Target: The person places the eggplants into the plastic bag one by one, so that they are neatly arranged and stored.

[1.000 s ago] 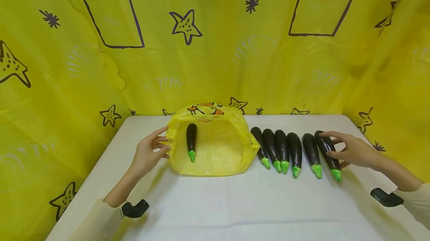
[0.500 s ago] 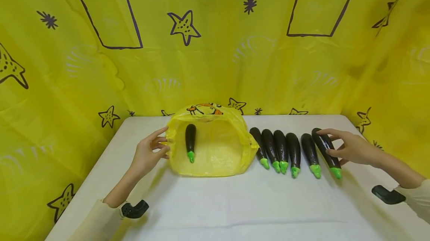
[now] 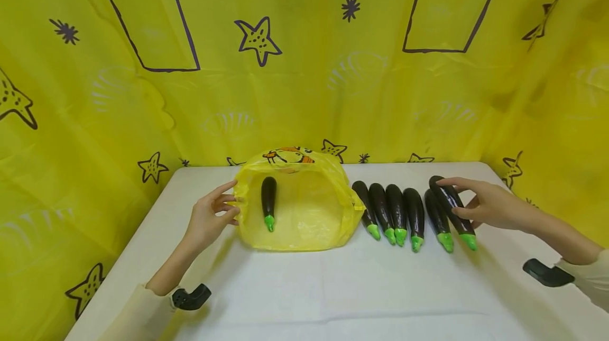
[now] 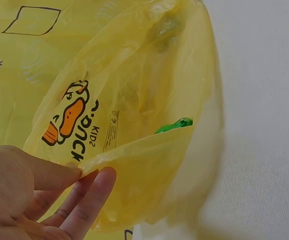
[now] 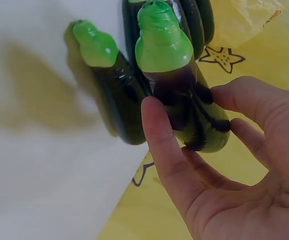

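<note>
The left hand [image 3: 208,220] pinches the left edge of a yellow plastic bag [image 3: 304,243], whose mouth gapes toward the viewer. Inside the bag lies one eggplant [image 3: 268,196]; the left wrist view shows only its green end [image 4: 175,125]. At the right, the right hand [image 3: 497,207] grips another eggplant [image 3: 451,204] between thumb and fingers. This eggplant is tilted, partly over its left neighbour [image 3: 436,217]. In the right wrist view the held eggplant [image 5: 177,100] has its green end away from the palm, with the right hand [image 5: 234,165] around its dark end.
Several more eggplants [image 3: 396,206] lie side by side between the bag and the right hand, the leftmost touching or partly behind the bag's right edge. A white table [image 3: 304,288] bears everything. Behind and beside it hangs a yellow patterned curtain [image 3: 304,92].
The right hand has moved the gripped eggplant up and left, so it now overlaps its neighbour. The left hand keeps its pinch on the bag. The head view has shifted slightly.
</note>
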Action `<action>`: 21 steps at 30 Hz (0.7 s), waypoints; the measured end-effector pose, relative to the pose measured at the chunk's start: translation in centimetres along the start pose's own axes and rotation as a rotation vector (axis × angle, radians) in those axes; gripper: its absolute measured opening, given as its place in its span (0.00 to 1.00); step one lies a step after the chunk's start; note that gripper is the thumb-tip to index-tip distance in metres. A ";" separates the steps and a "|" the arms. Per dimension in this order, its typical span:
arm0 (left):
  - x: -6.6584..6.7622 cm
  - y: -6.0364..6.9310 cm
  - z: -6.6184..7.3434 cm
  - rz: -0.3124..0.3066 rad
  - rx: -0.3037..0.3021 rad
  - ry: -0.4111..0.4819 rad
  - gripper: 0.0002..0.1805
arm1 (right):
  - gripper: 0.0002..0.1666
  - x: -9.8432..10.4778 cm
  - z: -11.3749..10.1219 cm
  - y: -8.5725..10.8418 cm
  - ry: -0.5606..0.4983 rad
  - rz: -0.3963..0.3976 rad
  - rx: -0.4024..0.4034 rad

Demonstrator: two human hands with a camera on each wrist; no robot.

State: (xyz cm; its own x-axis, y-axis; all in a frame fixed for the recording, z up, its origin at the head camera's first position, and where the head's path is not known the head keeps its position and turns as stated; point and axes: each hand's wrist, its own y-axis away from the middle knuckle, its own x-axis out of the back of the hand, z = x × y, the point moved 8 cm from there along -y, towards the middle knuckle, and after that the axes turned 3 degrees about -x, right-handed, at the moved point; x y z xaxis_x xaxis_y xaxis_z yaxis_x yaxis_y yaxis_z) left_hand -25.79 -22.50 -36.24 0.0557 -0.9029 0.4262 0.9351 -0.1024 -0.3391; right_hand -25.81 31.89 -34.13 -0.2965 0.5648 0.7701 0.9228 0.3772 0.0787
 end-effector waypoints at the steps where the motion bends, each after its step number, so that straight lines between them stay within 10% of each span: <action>1: 0.0 0.0 0.0 0.002 -0.001 0.000 0.36 | 0.39 0.0 -0.3 -0.1 0.010 0.006 0.009; 21: -0.2 0.0 0.2 0.005 -0.011 0.010 0.36 | 0.40 -1.1 -4.6 -0.7 0.067 0.070 0.112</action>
State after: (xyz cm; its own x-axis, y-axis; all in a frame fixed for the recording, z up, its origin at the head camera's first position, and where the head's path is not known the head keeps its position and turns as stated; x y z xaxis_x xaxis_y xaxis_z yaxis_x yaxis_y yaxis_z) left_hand -25.74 -22.29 -36.17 0.0566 -0.9075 0.4162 0.9309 -0.1027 -0.3505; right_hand -25.03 27.67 -32.10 -0.2116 0.5441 0.8119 0.9064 0.4199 -0.0452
